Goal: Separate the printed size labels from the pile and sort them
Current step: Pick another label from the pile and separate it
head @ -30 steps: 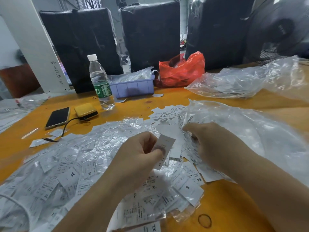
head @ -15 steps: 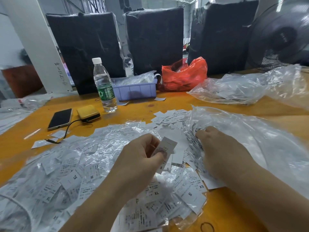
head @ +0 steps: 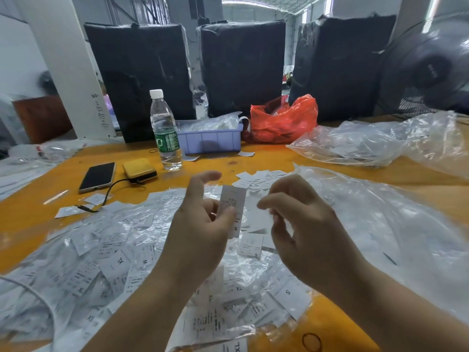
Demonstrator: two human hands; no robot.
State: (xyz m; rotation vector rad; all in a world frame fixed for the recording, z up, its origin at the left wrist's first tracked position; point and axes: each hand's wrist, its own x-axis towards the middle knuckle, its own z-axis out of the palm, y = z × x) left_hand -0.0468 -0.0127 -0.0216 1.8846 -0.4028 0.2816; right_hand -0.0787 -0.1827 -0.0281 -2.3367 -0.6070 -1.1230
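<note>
From the head view, your left hand (head: 203,224) pinches a small stack of S labels (head: 232,212) upright between thumb and fingers, raised above the pile (head: 114,255) on the worktop (head: 22,214). Your right hand (head: 299,224) hangs just beside it with fingers curled; it seems to pinch a blurred white label (head: 261,217), though you cannot be sure. Read the size letter before adding it, square the edges against the stack, and keep the thumb firm so nothing fans out

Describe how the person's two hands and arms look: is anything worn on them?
Both are bare: the left hand and right hand carry no gloves, rings, watch or bands that I can see. No sleeves show on either forearm up to the picture's edge.
</note>
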